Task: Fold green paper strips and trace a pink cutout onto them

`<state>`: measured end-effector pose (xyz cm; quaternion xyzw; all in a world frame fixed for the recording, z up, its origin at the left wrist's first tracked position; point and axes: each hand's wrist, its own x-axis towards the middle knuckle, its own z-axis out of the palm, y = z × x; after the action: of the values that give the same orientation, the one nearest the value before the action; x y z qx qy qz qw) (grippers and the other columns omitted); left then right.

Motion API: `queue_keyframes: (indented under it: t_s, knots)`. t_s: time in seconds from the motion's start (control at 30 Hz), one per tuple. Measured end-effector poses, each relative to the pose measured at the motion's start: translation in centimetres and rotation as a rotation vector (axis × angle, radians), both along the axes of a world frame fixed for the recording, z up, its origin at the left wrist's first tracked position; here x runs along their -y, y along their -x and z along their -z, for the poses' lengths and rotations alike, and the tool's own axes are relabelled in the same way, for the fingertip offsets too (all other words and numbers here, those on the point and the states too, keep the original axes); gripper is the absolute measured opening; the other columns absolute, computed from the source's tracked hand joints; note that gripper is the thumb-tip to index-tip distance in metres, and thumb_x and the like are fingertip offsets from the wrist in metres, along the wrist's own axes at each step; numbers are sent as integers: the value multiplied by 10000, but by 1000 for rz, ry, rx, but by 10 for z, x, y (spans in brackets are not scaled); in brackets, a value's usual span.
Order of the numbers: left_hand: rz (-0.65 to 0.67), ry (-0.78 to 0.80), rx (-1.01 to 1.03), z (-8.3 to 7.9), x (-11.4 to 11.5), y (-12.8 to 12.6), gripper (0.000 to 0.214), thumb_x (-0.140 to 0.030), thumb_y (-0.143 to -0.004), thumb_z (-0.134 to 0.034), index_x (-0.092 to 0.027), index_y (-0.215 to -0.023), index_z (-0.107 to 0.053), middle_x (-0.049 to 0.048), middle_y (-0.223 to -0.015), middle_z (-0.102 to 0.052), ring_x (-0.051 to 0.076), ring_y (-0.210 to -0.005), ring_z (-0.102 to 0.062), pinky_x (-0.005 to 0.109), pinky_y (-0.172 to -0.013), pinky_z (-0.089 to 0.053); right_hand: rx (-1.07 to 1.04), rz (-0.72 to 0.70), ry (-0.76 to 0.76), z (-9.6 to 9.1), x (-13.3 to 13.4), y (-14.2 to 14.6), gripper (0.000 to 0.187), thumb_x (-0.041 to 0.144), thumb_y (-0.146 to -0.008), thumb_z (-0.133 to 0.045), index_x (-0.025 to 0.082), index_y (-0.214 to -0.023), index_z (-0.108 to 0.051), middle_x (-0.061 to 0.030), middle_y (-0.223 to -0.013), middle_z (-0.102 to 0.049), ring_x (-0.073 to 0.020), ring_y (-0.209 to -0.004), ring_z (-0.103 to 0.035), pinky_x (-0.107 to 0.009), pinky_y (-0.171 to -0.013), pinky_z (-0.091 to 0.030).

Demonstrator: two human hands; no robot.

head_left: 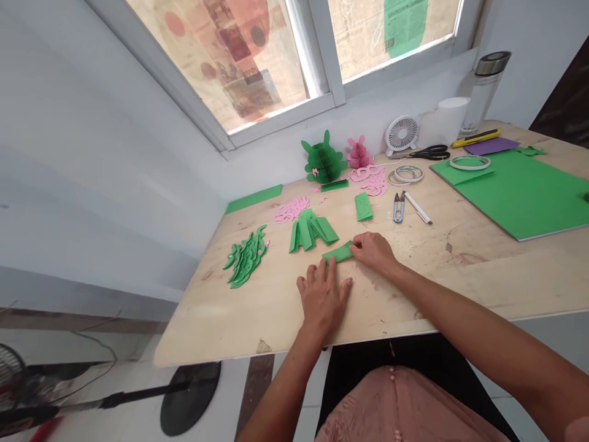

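Left hand (322, 298): spread, fingertips on green paper strip (339, 252)
Right hand (373, 250): pinching strip's end
Tabletop edge (216, 356): beneath forearms (460, 301)
Glass bottle (482, 95): capped

White fan (402, 134), silver-capped bottle (483, 93).

My folded paper strip (339, 252) is plain green, like the big sheet (529, 196) and the larger honeycomb figure (326, 162); the smaller figure (359, 156) is pink. My blouse (368, 402) is dusty pink, the cutter (476, 138) yellow, the scissors (431, 153) black, the fan (402, 133) white.
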<state>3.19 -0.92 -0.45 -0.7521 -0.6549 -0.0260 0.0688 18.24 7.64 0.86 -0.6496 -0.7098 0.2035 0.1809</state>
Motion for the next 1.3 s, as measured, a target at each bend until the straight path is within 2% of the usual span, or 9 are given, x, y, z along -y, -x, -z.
queue_keyframes:
  t_s: [0.17,0.4,0.63,1.07,1.2,1.3]
  knots:
    - [-6,-7,-18,0,0,-3,541,-526,-949,-337,-243,-1401,-425,112,-1419,-462,349,-1243,-399,577,-963,-338,16,-12,0,-1,1,0,214,235,-790,-530,201,-598,-617,-28,-643,-643,-150,-613,-551,-262,-506,-233]
    - [21,10,-29,-4,1,-3,502,-544,-939,-348,-372,-1408,-397,110,-1407,-449,366,-1228,-393,570,-918,-356,40,-24,15,0,-4,0,197,233,-780,-544,202,-604,-628,-34,-660,-652,-154,-621,-563,-260,-511,-238]
    - [49,4,-41,-9,-1,-2,470,-535,-931,-371,-424,-1387,-408,110,-1360,-471,369,-1162,-437,567,-863,-385,59,-39,21,-1,-5,-1,194,216,-760,-537,196,-579,-604,-37,-641,-638,-154,-615,-557,-265,-500,-219]
    - [89,1,-53,-11,-1,-2,520,-577,-919,-362,-352,-1383,-428,129,-1334,-495,374,-1138,-469,626,-917,-347,62,-44,12,-2,-5,-2,193,206,-762,-538,201,-580,-605,-31,-629,-639,-162,-629,-564,-266,-508,-229]
    - [102,-7,-36,-8,-3,-3,526,-569,-923,-370,-316,-1380,-437,125,-1402,-459,379,-1285,-377,644,-1004,-278,61,-46,7,-2,-5,-3,200,213,-755,-537,203,-564,-595,-25,-604,-629,-158,-604,-548,-266,-507,-232]
    - [151,27,-6,-6,-6,-6,512,-520,-943,-369,-253,-1372,-452,106,-1453,-426,334,-1341,-334,601,-1070,-250,65,-45,0,-2,-6,-3,206,222,-755,-536,202,-556,-586,-21,-592,-620,-154,-588,-533,-264,-508,-233]
